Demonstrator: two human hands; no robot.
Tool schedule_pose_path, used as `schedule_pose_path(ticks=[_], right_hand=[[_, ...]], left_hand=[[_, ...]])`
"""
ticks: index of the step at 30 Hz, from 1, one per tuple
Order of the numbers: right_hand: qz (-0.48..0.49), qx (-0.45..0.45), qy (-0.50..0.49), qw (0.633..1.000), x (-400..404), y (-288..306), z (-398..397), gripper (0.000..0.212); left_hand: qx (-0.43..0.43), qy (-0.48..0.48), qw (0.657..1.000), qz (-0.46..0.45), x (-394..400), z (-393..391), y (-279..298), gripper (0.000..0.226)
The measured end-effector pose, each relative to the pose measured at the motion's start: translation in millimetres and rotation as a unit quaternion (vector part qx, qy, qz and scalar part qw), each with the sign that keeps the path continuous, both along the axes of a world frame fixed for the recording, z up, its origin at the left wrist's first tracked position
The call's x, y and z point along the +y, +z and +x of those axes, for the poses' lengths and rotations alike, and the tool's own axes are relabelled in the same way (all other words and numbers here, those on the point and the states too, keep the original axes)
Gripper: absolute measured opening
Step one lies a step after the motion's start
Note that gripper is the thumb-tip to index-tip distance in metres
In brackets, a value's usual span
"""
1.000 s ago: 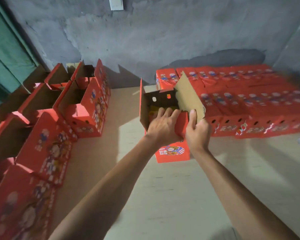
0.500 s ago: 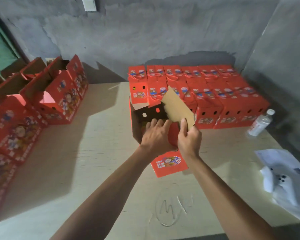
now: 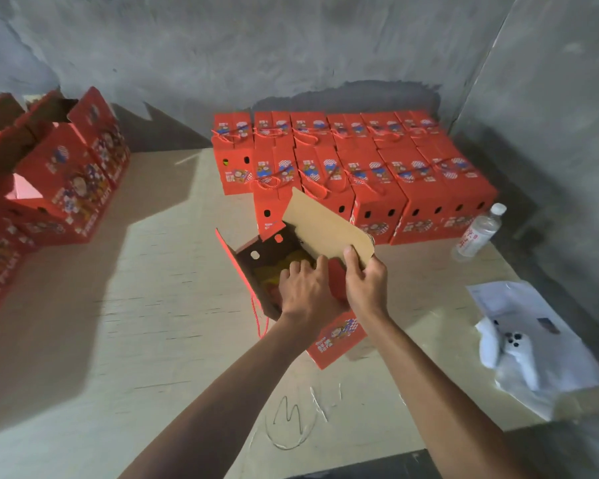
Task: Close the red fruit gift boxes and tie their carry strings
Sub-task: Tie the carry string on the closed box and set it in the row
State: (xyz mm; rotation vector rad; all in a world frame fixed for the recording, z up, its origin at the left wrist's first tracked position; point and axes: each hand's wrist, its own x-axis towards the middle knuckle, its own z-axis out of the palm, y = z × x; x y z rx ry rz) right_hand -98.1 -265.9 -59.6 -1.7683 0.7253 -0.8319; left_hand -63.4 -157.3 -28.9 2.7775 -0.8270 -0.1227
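An open red gift box sits in front of me on the table, its brown inside showing fruit. My left hand lies on the near end flap, fingers reaching over it into the box. My right hand grips the raised brown right lid flap at its near corner, thumb on the inner face. The left lid flap stands up. A red carry string hangs down the box's left side.
Several closed, tied red boxes stand in rows at the back right against the wall. Open boxes line the left side. A water bottle, white papers and a white controller lie at the right.
The camera view has swung right and down, so the box sits lower in view. Both hands keep their hold on the box flaps.
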Motion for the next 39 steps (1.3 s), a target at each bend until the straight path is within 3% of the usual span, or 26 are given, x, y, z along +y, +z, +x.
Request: schedule_pose_path(ticks=[6, 11, 14, 16, 18, 21, 23, 27, 32, 35, 37, 39], right_hand=[[0.096, -0.024, -0.059, 0.993, -14, -14, -5, 0.034], [0.131, -0.018, -0.113, 0.985, -21, -27, -18, 0.038], [0.199, -0.037, -0.105, 0.974, -26, -30, -23, 0.023], [0.216, -0.040, -0.107, 0.970, -29, -33, -26, 0.010], [0.212, -0.026, -0.122, 0.969, -31, -38, -28, 0.010], [0.202, -0.004, -0.118, 0.972, -25, -52, -35, 0.015], [0.192, 0.020, -0.096, 0.977, -16, -57, -40, 0.022], [0.190, 0.041, -0.113, 0.974, -14, -64, -40, 0.033], [0.176, 0.083, -0.146, 0.970, -18, -68, -38, 0.054], [0.168, 0.089, -0.140, 0.972, -20, -69, -39, 0.062], [0.158, 0.084, -0.126, 0.976, -22, -69, -40, 0.061], [0.148, 0.075, -0.110, 0.980, -24, -69, -40, 0.061]], left_hand=[[0.039, -0.009, 0.998, 0.051, -27, -8, -11, 0.090], [0.031, -0.047, 0.998, 0.010, -41, -16, -18, 0.066], [0.043, -0.047, 0.998, 0.021, -46, -17, -14, 0.055], [0.081, -0.057, 0.994, 0.053, -45, -11, -11, 0.049], [0.157, -0.080, 0.983, 0.059, -43, 3, -7, 0.053], [0.247, -0.067, 0.967, -0.007, -41, 27, -3, 0.056], [0.209, -0.022, 0.976, -0.051, -40, 44, -7, 0.053], [-0.009, 0.031, 0.997, -0.073, -36, 78, -23, 0.044], [-0.197, -0.027, 0.954, -0.225, -29, 103, -39, 0.024], [-0.134, 0.060, 0.967, -0.208, -22, 114, -47, 0.040], [-0.018, 0.109, 0.989, -0.100, -14, 121, -58, 0.052], [0.027, 0.109, 0.994, -0.008, -8, 125, -67, 0.062]])
